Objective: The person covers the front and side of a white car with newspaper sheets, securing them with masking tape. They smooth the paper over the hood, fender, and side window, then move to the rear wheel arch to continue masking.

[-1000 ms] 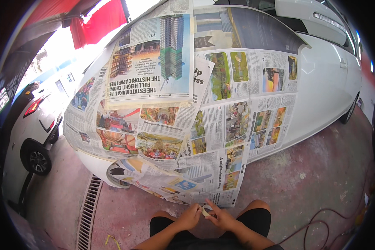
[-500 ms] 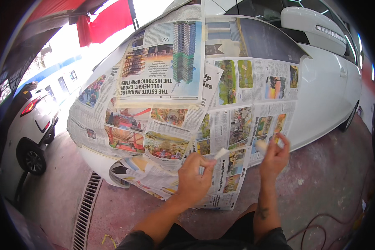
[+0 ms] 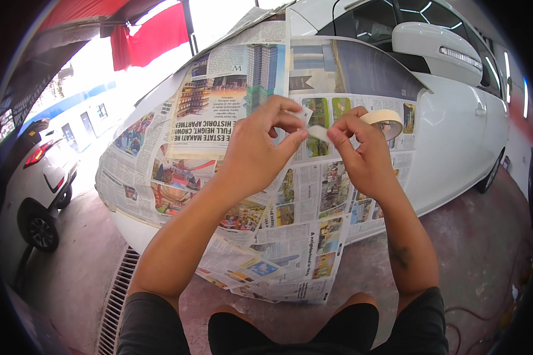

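Note:
My left hand is raised over the papered hood, thumb and fingertips closing at one end of a short strip of masking tape. The strip's other end is pinched by my right hand. A cream roll of masking tape hangs by that hand's fingers, its open ring facing right. Beneath both hands, overlapping newspaper sheets cover the front of a white car; one loose-looking paper corner shows just above the strip.
A side mirror juts out at the upper right. Along the floor at left runs a metal drain grate, with another white vehicle parked beyond it. A red hose lies at the lower right. Red cloth hangs at the back.
Both hands have moved up and forward over the hood and come together. The tape strip, earlier in my left hand apart from the roll, now lies between the two hands.

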Demonstrator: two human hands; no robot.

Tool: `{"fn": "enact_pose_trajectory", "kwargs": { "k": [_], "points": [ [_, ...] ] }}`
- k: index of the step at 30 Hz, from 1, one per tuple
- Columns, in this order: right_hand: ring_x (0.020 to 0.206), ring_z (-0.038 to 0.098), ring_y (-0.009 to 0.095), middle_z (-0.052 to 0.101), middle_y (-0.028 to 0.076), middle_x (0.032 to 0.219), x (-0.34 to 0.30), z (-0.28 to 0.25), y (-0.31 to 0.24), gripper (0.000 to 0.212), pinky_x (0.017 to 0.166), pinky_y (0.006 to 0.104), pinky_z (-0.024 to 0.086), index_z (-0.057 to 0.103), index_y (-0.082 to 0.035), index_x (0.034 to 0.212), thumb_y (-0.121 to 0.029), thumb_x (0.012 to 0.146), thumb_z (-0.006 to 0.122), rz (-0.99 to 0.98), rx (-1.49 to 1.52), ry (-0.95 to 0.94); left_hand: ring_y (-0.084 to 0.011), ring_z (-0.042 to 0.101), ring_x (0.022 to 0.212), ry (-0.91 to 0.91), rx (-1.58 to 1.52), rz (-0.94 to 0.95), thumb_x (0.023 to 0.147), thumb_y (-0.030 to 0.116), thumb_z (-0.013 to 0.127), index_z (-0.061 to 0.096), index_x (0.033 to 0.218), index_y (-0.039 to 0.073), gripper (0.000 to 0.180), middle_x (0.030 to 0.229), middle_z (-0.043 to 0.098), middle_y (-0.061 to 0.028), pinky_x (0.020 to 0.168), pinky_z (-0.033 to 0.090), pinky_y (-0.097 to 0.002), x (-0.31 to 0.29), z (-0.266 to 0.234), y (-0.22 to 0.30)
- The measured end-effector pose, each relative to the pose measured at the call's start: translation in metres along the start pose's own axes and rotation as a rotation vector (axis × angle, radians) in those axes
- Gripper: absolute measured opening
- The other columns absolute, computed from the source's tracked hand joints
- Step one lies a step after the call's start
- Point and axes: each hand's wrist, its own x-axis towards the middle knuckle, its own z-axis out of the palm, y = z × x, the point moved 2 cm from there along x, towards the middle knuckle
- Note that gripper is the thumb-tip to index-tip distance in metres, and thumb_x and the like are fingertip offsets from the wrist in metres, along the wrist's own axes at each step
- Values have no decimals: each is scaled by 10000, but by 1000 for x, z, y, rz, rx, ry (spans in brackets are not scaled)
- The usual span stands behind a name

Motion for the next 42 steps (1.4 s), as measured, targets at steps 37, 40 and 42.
{"fn": "enact_pose_trajectory", "kwargs": {
  "k": [37,40,42],
  "points": [
    [783,745,371,752,165,825,80,73,64,482,700,499,563,693,-63,879,-527,957,799,211,-676,25,-375,541,1401,88,932,285,1007,424,712,585,1563,31,693,1505,609,-169,1153,392,-522,12,53,-110],
    [699,692,341,708,114,755,77,70,67,498,655,480,517,665,-62,864,-516,912,865,237,-579,33,-367,503,1418,83,883,182,998,465,716,554,1587,1,768,1503,574,-162,1165,375,-525,16,50,-107],
    [673,662,319,682,91,732,83,68,62,432,646,464,500,676,-62,881,-433,905,897,277,-480,-9,-372,487,1431,97,831,130,991,484,725,527,1610,-9,816,1515,554,-159,1169,371,-533,18,48,-107]
  ]
}}
